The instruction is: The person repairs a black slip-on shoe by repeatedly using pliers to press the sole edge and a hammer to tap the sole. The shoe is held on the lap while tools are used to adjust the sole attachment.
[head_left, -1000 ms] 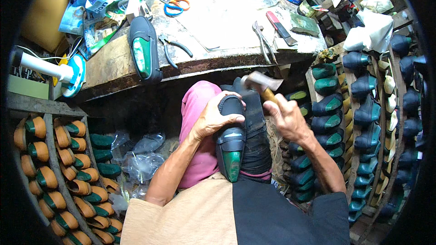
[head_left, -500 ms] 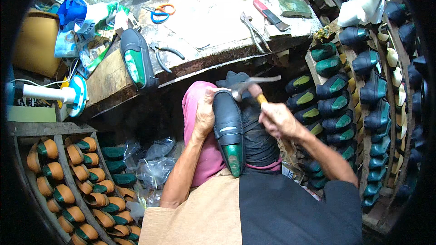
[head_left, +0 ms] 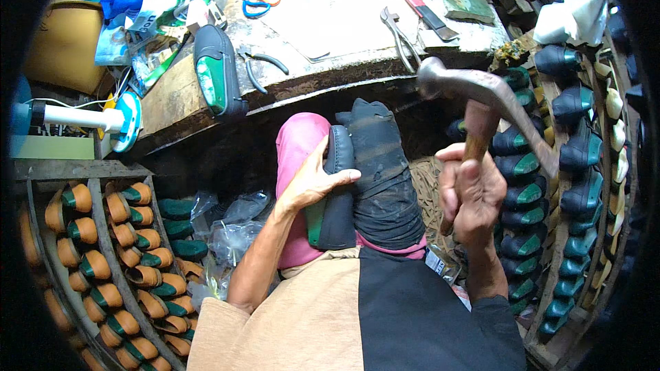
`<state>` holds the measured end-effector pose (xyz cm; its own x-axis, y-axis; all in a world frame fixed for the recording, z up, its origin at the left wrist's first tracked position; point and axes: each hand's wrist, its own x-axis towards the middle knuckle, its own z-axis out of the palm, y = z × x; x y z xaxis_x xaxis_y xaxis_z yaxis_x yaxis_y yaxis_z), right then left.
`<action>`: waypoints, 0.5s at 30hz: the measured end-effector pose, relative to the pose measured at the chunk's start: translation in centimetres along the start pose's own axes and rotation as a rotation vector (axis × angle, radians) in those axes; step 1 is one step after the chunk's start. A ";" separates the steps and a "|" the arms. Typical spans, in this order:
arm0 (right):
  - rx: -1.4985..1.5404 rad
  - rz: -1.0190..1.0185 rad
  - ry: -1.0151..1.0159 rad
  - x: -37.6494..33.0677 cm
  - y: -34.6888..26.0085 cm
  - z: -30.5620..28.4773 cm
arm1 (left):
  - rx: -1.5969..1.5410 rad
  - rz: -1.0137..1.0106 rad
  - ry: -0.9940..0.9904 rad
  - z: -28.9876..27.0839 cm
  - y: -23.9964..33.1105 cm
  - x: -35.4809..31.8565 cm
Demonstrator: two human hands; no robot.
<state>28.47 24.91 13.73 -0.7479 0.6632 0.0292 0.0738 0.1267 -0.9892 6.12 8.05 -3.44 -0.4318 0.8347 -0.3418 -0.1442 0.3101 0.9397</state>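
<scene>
Between my knees lies a black shoe (head_left: 337, 223) on a green last, turned on its side. My left hand (head_left: 311, 185) is wrapped over its middle, with the thumb reaching across the black upper. A hammer (head_left: 481, 89) with a wooden handle is in my right hand (head_left: 474, 196), its fingers closed round the grip. Its metal head is raised, up and right of the shoe and apart from it. The sole side of the shoe is hidden from me.
On the bench (head_left: 302, 93) ahead lie another black shoe (head_left: 216, 72), pliers (head_left: 261, 69), pincers (head_left: 401, 38), scissors (head_left: 258, 3) and a red-handled knife (head_left: 427, 14). Racks of tan shoes (head_left: 96, 261) stand at left; racks of dark shoes (head_left: 577, 137) rise at right.
The hammer has come up from beside the shoe's far end toward me and to the right. The shoe has been rolled onto its side, and my left hand has moved down to its middle.
</scene>
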 end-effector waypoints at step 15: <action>-0.566 -0.299 -0.168 -0.2 9.9 2.9 | 0.001 0.042 -0.073 0.8 0.0 -0.2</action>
<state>27.44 23.93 3.50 -0.8795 0.4207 0.2225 0.1479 0.6860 -0.7124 6.86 8.27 -3.38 -0.3714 0.8779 -0.3022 -0.1260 0.2748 0.9532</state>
